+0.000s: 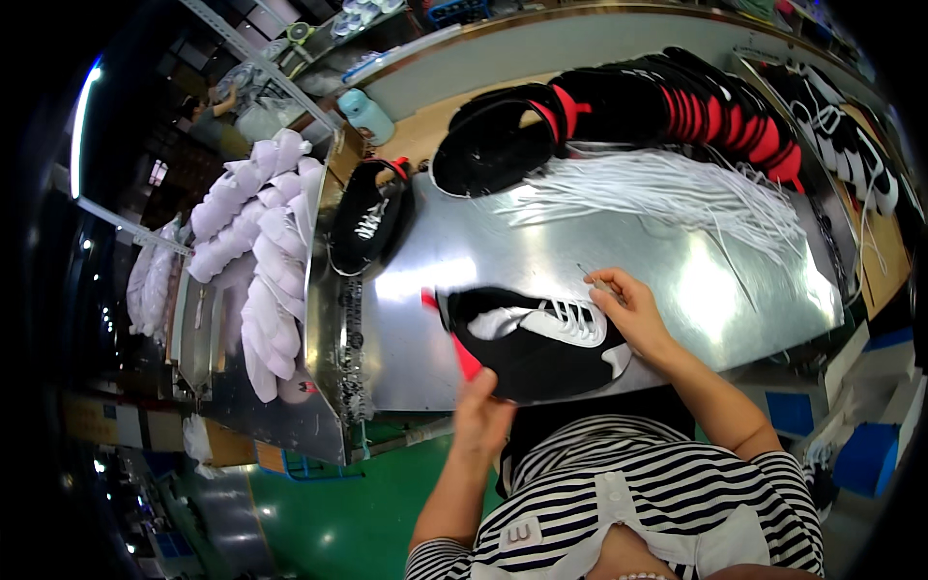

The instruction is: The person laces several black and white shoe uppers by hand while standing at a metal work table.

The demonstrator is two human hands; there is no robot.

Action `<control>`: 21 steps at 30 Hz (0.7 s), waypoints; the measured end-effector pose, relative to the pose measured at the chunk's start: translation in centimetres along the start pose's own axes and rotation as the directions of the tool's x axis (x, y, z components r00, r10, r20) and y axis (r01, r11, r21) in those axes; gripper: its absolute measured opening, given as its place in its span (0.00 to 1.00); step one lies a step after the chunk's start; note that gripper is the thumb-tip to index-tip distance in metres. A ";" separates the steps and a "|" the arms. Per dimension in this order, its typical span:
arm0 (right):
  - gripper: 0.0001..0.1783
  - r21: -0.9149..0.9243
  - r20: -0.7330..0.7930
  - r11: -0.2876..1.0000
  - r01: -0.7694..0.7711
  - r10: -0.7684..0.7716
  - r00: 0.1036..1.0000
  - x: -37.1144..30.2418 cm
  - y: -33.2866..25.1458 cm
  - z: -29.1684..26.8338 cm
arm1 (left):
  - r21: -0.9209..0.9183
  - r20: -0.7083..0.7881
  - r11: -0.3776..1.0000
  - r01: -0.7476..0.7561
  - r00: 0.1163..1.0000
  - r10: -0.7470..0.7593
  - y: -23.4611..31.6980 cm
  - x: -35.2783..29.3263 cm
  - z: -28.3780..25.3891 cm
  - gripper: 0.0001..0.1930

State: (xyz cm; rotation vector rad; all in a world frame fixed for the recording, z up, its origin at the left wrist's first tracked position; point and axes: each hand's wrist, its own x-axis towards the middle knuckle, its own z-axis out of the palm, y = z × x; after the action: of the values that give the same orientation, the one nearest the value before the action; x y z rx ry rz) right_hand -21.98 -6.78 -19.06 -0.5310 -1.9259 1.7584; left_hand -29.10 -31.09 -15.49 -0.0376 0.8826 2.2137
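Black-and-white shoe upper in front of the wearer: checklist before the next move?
Left hand at the red heel of the black-and-white shoe upper: ok.
Its grip firm: cannot tell, hand blurred.
Slim, thin tool in right hand: ok.
White laces across the upper's front: ok.
Lace ends tied: cannot tell.
Loose pile of long white laces apart from the upper: ok.

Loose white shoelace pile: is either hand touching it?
No; left hand and right hand are at the black red-heeled shoe, apart from the pile.
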 end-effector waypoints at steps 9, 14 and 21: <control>0.13 -0.672 0.147 0.636 0.381 -0.389 0.909 8.1 2.1 -0.2 | 0.725 0.323 -0.672 0.150 0.788 0.524 18.1 17.1 1.0 0.12; 0.11 -0.764 0.237 0.511 0.395 -0.346 0.908 12.1 3.6 1.5 | 0.837 0.418 -0.538 -0.097 0.748 0.516 18.9 33.0 -8.8 0.19; 0.05 -0.816 0.330 0.424 0.393 -0.217 0.919 10.1 2.1 -0.6 | 0.872 0.484 -0.410 -0.267 0.601 0.637 12.5 37.5 -6.4 0.34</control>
State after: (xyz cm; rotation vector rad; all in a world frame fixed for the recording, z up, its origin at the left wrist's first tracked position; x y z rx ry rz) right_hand -29.89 -0.28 -20.27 -0.2833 -2.7756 0.4505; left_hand -65.89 -17.45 -23.62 1.0794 3.1239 1.3224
